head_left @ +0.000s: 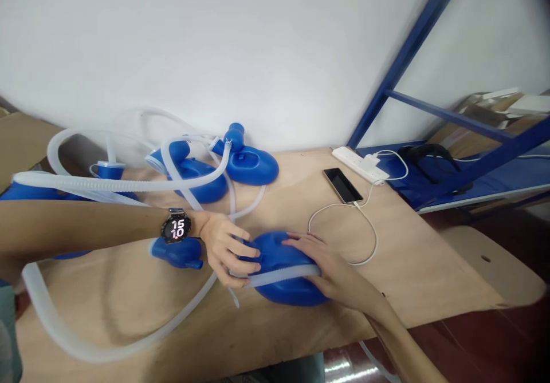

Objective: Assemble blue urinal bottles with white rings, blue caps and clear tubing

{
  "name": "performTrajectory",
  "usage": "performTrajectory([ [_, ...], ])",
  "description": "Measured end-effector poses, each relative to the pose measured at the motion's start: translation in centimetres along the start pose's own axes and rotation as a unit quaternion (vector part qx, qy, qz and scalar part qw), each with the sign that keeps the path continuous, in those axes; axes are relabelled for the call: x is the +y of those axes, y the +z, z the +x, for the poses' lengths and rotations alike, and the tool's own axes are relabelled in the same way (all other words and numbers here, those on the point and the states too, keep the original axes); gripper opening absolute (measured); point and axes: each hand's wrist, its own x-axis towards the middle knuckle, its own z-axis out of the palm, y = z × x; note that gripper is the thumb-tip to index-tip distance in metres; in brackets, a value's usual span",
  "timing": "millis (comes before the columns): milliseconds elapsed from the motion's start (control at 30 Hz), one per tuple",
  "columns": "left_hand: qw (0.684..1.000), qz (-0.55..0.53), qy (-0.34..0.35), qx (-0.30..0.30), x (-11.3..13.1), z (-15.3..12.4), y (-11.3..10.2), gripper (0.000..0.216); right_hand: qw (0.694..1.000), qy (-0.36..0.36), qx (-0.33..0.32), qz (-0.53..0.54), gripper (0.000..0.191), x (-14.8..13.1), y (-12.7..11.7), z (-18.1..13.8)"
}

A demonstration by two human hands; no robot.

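Observation:
A blue plastic urinal bottle lies on the wooden table near its front edge. A translucent ribbed hose runs across its upper side. My left hand, with a watch on its wrist, has its fingers curled over the bottle's left end, where the neck is hidden. From the right, my right hand grips the bottle's side, its fingers on top and its thumb near the hose. Close to my left wrist lies a loose blue spout piece. The hose loops left across the table.
Behind my hands, near the wall, stand similar blue bottles with tangled hoses. A phone on a white cable lies right of them, by a power strip. A blue metal frame rises beyond, and a stool stands right.

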Motion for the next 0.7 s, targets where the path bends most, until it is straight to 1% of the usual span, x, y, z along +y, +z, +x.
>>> performTrajectory([
  [100, 0.996, 0.019, 0.081, 0.041, -0.6, 0.2, 0.4, 0.011, 1.000, -0.005, 0.002, 0.001, 0.054, 0.1, 0.1, -0.1],
  [167, 0.994, 0.017, 0.100, 0.037, -0.9, 0.3, 0.7, 0.006, 1.000, -0.011, 0.010, 0.008, 0.055, 0.1, 0.3, -0.1],
  [267, 0.998, -0.013, 0.067, 0.000, -1.3, 0.4, 1.2, 0.005, 0.999, -0.011, 0.029, 0.021, 0.058, 0.3, 0.8, -0.3],
  [300, 0.998, -0.030, 0.050, 0.000, -1.5, 0.4, 1.4, 0.005, 0.999, -0.008, 0.033, 0.021, 0.058, 0.3, 0.9, -0.3],
  [333, 0.998, -0.051, 0.031, 0.013, -1.7, 0.3, 1.6, 0.005, 0.999, -0.006, 0.037, 0.019, 0.059, 0.3, 1.0, -0.3],
  [400, 0.994, -0.088, -0.013, 0.056, -2.0, 0.1, 2.2, 0.012, 0.999, -0.002, 0.037, 0.012, 0.061, 0.3, 1.1, -0.4],
  [467, 0.992, -0.091, -0.045, 0.069, -2.4, -0.1, 2.7, 0.015, 0.999, -0.003, 0.039, 0.005, 0.062, 0.4, 1.2, -0.3],
  [500, 0.994, -0.072, -0.048, 0.066, -2.6, -0.3, 2.9, 0.014, 0.999, -0.005, 0.043, 0.003, 0.062, 0.4, 1.2, -0.3],
  [567, 0.997, -0.009, -0.033, 0.064, -2.8, -0.7, 3.4, 0.012, 0.999, -0.010, 0.053, 0.000, 0.062, 0.4, 1.2, -0.3],
  [600, 0.996, 0.032, -0.018, 0.076, -2.9, -1.0, 3.7, 0.013, 0.998, -0.010, 0.058, -0.002, 0.061, 0.5, 1.3, -0.3],
  [633, 0.992, 0.076, -0.002, 0.102, -3.0, -1.2, 4.0, 0.014, 0.998, -0.010, 0.061, -0.003, 0.060, 0.5, 1.4, -0.2],
  [700, 0.973, 0.157, 0.025, 0.167, -3.0, -1.7, 5.0, 0.018, 0.998, -0.005, 0.067, -0.006, 0.058, 0.6, 1.5, -0.2],
])
